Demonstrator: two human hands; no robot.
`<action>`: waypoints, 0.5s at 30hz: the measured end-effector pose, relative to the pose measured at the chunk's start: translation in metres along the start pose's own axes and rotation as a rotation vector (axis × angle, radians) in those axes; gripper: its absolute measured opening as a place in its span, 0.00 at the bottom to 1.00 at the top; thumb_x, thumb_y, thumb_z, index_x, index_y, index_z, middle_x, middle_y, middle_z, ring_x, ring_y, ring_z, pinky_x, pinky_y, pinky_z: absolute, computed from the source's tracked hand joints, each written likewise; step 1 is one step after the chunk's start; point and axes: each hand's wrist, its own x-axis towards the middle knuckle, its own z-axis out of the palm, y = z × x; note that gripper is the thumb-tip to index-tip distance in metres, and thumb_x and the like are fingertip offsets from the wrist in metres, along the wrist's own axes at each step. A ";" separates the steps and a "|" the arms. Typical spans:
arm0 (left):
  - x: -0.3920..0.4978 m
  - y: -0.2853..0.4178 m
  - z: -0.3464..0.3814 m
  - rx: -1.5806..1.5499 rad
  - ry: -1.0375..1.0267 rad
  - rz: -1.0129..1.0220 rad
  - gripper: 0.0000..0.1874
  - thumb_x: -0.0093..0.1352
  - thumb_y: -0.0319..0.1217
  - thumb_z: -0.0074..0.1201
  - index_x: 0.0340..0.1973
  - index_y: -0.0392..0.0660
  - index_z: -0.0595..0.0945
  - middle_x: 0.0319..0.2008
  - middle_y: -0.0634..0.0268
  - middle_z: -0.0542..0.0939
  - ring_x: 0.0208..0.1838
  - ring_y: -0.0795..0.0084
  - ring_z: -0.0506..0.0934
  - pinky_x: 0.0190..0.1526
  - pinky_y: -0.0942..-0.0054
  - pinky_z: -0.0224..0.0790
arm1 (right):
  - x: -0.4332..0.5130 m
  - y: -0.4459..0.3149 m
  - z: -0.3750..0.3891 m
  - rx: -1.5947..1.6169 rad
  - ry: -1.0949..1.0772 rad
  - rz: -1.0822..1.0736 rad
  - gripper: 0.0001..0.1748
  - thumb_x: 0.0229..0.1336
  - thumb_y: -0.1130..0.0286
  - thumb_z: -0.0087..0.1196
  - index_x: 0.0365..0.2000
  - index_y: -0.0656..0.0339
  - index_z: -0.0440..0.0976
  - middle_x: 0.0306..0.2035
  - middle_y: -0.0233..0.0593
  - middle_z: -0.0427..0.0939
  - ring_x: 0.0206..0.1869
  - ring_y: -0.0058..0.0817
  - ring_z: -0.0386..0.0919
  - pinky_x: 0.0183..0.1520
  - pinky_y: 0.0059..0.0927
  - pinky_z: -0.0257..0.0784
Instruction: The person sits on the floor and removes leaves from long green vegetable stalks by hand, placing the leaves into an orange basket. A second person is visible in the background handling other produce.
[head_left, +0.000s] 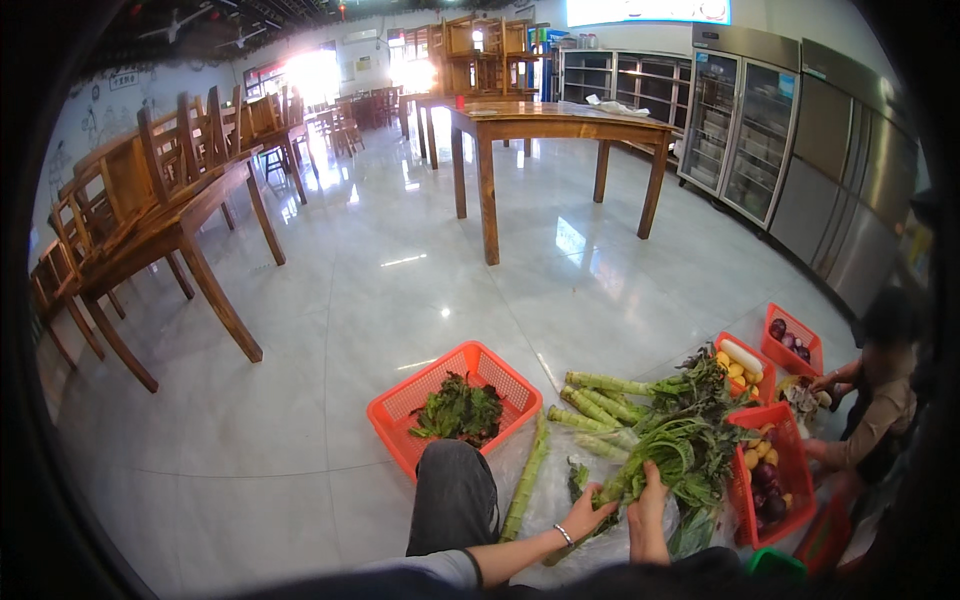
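My left hand (587, 513), with a bracelet at its wrist, grips the stem of a leafy celtuce stalk (616, 487). Close by on the right, my right hand (649, 501) holds the same plant near its leaves. More celtuce stalks (592, 405) lie heaped on a clear plastic sheet (551, 469), their leafy tops towards the right. One bare stalk (527, 480) lies apart, beside my knee. Beyond the knee, a red plastic basket (472, 352) holds loose dark green leaves (461, 409).
At right, red baskets hold onions and potatoes (808, 480), a white radish with yellow vegetables (765, 390), and purple vegetables (806, 326). A person (874, 420) crouches beside them. Wooden tables (570, 124) and stacked chairs (165, 150) stand farther off, with glass-door refrigerators (739, 127).
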 end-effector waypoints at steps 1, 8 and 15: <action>-0.002 0.004 -0.001 -0.035 -0.073 -0.043 0.26 0.59 0.41 0.54 0.44 0.39 0.64 0.35 0.51 0.74 0.40 0.63 0.73 0.41 0.69 0.64 | 0.007 0.004 -0.008 0.009 0.016 0.015 0.12 0.49 0.72 0.51 0.37 0.64 0.69 0.34 0.35 0.72 0.33 0.27 0.71 0.35 0.28 0.67; -0.006 0.003 -0.002 -0.368 -0.366 -0.150 0.16 0.64 0.35 0.49 0.42 0.40 0.65 0.31 0.65 0.77 0.36 0.81 0.73 0.38 0.81 0.64 | 0.051 0.024 -0.053 0.212 0.056 0.225 0.12 0.52 0.67 0.47 0.36 0.61 0.67 0.34 0.35 0.71 0.34 0.30 0.70 0.35 0.35 0.66; 0.005 0.001 -0.019 -0.063 -0.693 0.204 0.26 0.60 0.33 0.46 0.54 0.44 0.64 0.42 0.58 0.74 0.45 0.63 0.69 0.47 0.68 0.59 | 0.045 0.005 -0.047 0.486 0.024 0.384 0.13 0.55 0.62 0.42 0.33 0.60 0.69 0.31 0.36 0.73 0.34 0.31 0.71 0.41 0.35 0.68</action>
